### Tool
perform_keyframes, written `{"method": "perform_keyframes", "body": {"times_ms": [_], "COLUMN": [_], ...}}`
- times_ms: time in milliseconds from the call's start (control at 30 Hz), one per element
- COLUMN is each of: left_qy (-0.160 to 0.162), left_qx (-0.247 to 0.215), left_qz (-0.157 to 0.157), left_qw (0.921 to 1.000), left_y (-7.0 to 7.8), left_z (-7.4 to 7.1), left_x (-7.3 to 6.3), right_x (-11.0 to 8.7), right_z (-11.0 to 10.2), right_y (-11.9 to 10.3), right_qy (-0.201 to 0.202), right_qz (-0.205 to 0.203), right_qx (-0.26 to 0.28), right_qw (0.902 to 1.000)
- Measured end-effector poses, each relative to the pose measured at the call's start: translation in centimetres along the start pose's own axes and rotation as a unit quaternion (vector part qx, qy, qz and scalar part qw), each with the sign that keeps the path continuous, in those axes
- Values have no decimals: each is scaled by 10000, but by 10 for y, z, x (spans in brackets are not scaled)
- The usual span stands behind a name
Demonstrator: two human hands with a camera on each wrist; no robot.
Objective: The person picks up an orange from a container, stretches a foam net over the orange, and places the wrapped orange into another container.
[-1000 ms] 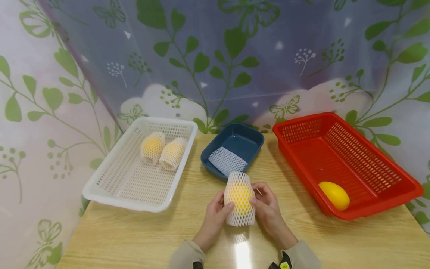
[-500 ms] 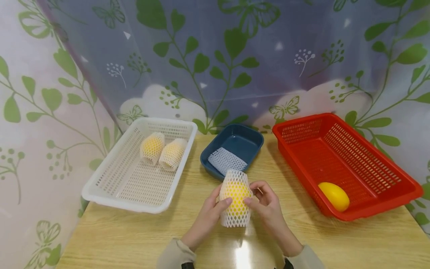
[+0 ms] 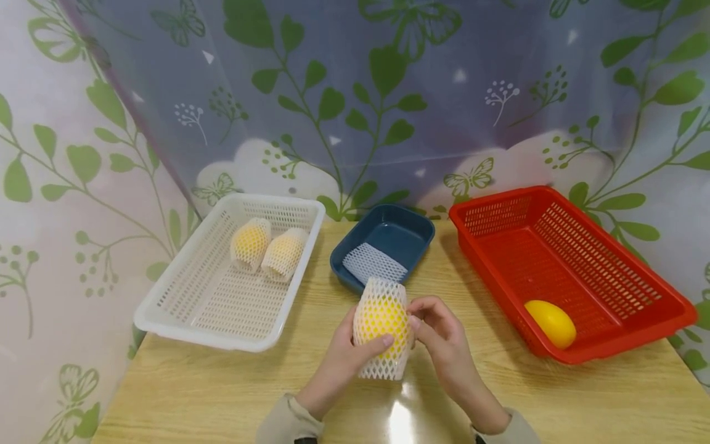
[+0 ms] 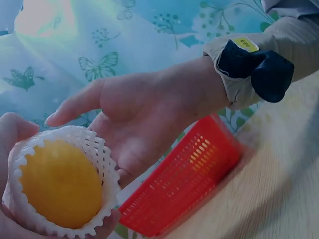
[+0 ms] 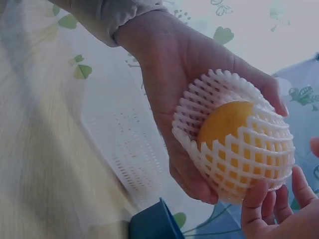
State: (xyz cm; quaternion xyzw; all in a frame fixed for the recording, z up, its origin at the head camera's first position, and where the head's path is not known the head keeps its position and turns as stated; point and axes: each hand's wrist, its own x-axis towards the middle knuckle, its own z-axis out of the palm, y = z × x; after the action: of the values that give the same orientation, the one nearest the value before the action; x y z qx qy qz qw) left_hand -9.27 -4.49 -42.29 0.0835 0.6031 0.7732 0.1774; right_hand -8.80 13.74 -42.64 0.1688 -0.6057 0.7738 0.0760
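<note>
A yellow mango [image 3: 383,320] sits inside a white foam net sleeve [image 3: 379,367], held above the table. My left hand [image 3: 341,361] grips the sleeved mango from the left, thumb across its front. My right hand [image 3: 444,339] is at the right side; its curved fingers [image 5: 255,204] touch the net, while the thumb stands off it. Through the sleeve's open end the mango [image 4: 60,184] shows in the left wrist view. Two netted mangoes [image 3: 251,243] lie in the white basket [image 3: 222,342]. One bare mango [image 3: 551,324] lies in the red basket [image 3: 627,290].
Behind the hands, a dark blue tray [image 3: 396,231] holds flat foam net [image 3: 374,264]. The white basket stands at the left and the red one at the right. A patterned curtain [image 3: 333,123] hangs along the back of the wooden table [image 3: 211,394].
The sleeved mango has moved slightly left and tilted, both hands moving with it. The right thumb has come off the mango's front to the sleeve's right edge.
</note>
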Motion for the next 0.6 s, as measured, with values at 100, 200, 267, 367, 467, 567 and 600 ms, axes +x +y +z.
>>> {"method": "perform_keyframes", "body": {"times_ms": [100, 200, 267, 367, 467, 567, 600], "left_qy": [-196, -442, -587, -738, -805, -810, -824], "left_qx": [-413, -931, -1266, -1565, -1625, -1555, -1524], "left_qz": [-66, -183, -243, -288, -247, -183, -158], "left_qw": [9989, 9945, 9899, 9845, 9831, 9843, 9847], "left_y": [0, -1, -2, -1, 3, 9, 11], "left_z": [-3, -7, -9, -13, -16, -21, -24], "left_x": [-2, -5, -7, -12, -16, -21, -24], "right_x": [2, 4, 6, 12, 18, 27, 30], "right_z": [1, 1, 1, 3, 6, 10, 11], "right_y": [-6, -10, -13, -17, -20, -20, -19], "right_qy": [-75, -150, -252, -347, -283, -104, -63], "right_qz": [-75, -124, -248, -603, -1042, -1449, -1553], "right_qx": [-151, -376, -563, -984, -1573, -2235, -2395], "right_qw": [9998, 9991, 9978, 9927, 9816, 9638, 9584]}}
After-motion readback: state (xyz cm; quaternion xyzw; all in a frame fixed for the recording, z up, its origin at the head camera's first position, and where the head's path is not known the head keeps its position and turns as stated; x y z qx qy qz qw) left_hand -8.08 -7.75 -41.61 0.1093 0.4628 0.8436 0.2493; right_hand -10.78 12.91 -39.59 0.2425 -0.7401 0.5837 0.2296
